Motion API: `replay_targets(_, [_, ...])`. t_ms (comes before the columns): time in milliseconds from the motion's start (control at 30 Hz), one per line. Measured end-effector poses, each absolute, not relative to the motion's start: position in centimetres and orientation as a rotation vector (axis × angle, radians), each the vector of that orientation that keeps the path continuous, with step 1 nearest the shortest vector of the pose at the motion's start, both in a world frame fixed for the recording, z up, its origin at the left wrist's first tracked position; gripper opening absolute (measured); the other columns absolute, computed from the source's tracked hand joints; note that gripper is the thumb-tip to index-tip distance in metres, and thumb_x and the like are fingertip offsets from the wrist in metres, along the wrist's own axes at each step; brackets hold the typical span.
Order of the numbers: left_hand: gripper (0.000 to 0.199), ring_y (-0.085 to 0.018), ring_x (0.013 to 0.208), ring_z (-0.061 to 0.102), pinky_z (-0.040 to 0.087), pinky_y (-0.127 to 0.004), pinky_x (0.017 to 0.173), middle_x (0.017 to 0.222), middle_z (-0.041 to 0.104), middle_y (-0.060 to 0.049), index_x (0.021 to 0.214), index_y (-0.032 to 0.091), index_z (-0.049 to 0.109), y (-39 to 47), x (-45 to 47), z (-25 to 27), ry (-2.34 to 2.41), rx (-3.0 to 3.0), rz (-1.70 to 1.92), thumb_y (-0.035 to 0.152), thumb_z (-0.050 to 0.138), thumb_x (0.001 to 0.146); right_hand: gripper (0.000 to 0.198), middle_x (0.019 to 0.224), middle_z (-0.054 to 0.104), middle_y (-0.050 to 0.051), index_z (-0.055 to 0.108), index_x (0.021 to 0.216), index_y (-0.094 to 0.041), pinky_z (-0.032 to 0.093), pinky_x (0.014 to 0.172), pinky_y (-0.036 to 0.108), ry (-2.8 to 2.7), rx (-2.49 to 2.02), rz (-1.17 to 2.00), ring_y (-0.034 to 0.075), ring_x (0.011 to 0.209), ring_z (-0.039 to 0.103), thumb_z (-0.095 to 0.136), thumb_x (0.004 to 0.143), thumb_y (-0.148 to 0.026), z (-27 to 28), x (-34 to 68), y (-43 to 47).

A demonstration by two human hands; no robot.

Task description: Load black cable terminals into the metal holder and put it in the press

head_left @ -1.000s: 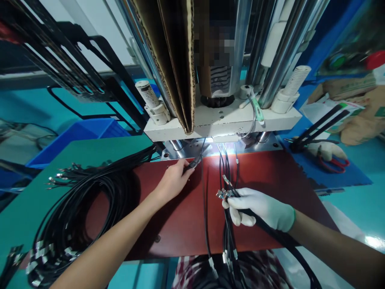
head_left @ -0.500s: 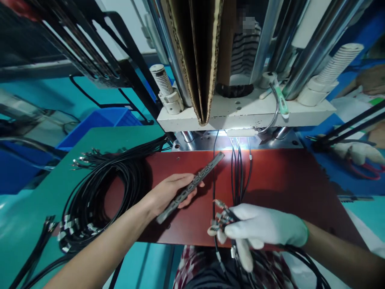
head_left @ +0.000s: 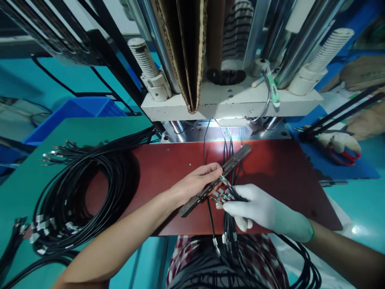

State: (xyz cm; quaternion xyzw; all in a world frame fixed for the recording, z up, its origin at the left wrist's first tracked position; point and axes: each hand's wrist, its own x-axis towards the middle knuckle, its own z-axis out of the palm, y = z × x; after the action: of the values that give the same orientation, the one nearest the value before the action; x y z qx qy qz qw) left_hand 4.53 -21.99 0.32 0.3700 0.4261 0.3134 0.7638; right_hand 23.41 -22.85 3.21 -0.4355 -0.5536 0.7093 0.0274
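Note:
My bare left hand (head_left: pixel 198 182) is closed round a long dark slotted metal bar (head_left: pixel 237 157), tilted up to the right over the red-brown board (head_left: pixel 270 168). In a white glove, my right hand (head_left: pixel 255 206) grips a bunch of black cables (head_left: pixel 237 193). Their stripped ends (head_left: pixel 221 196), with small metal connectors and coloured wires, poke out toward the bar. One cable end meets the left fingertips at the bar; whether it sits in a slot is too small to tell. More cables hang below, over the lap.
A large coil of black cables (head_left: pixel 114 208) lies to the left on the board and green table (head_left: pixel 81 130). A white press (head_left: pixel 180 106) with lit underside stands behind, cardboard (head_left: pixel 195 80) leaning on it. At right are another person's gloved hand (head_left: pixel 339 141) and red-handled scissors (head_left: pixel 345 159).
The bar has moved right in my left hand and now meets the cable ends. My right hand has risen slightly with the bunch. The whole view has shifted a little.

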Motion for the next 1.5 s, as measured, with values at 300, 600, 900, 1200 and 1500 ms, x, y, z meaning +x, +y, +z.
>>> replay_targets(300, [0.033, -0.006, 0.046, 0.045, 0.037, -0.016, 0.043, 0.061, 0.053, 0.004, 0.08, 0.017, 0.052, -22.4, 6.0, -0.3, 0.975, 0.735, 0.892, 0.048, 0.064, 0.081, 0.022, 0.057, 0.051, -0.005, 0.06, 0.08, -0.013, 0.03, 0.041, 0.017, -1.526, -1.21, 2.191, 0.003, 0.041, 0.038, 0.054, 0.089, -0.033, 2.0, 22.9, -23.1])
replay_targets(600, [0.032, -0.006, 0.049, 0.044, 0.036, -0.018, 0.043, 0.063, 0.05, 0.004, 0.074, 0.017, 0.048, -22.7, 5.8, -0.4, 0.984, 0.695, 0.952, 0.045, 0.058, 0.085, 0.017, 0.06, 0.063, -0.001, 0.061, 0.067, -0.015, 0.045, 0.055, 0.02, -1.716, -1.289, 2.052, 0.01, 0.057, 0.059, 0.062, 0.08, -0.027, 2.1, 21.5, -23.2])
replay_targets(900, [0.027, -0.006, 0.05, 0.038, 0.032, -0.019, 0.047, 0.061, 0.044, 0.005, 0.073, 0.019, 0.042, -23.1, 5.8, -0.3, 1.019, 0.74, 1.028, 0.036, 0.052, 0.091, 0.016, 0.058, 0.062, -0.002, 0.058, 0.069, -0.016, 0.044, 0.049, 0.019, -1.786, -1.405, 1.997, 0.011, 0.054, 0.062, 0.059, 0.08, -0.028, 1.9, 20.4, -23.9])
replay_targets(1200, [0.028, -0.006, 0.051, 0.039, 0.033, -0.018, 0.049, 0.061, 0.042, 0.006, 0.075, 0.02, 0.042, -23.4, 6.0, -1.2, 1.072, 0.79, 1.087, 0.039, 0.055, 0.09, 0.018, 0.052, 0.059, -0.003, 0.057, 0.065, -0.017, 0.04, 0.047, 0.019, -1.831, -1.357, 1.889, 0.009, 0.05, 0.058, 0.055, 0.083, -0.022, 1.4, 20.0, -24.2])
replay_targets(1500, [0.028, -0.005, 0.052, 0.04, 0.034, -0.017, 0.049, 0.065, 0.046, 0.005, 0.076, 0.019, 0.044, -23.3, 5.3, -1.1, 1.002, 0.832, 1.087, 0.039, 0.052, 0.093, 0.012, 0.072, 0.064, -0.002, 0.061, 0.084, -0.017, 0.04, 0.061, 0.022, -1.858, -1.408, 1.766, 0.012, 0.069, 0.057, 0.06, 0.084, -0.029, 2.6, 21.4, -23.8])
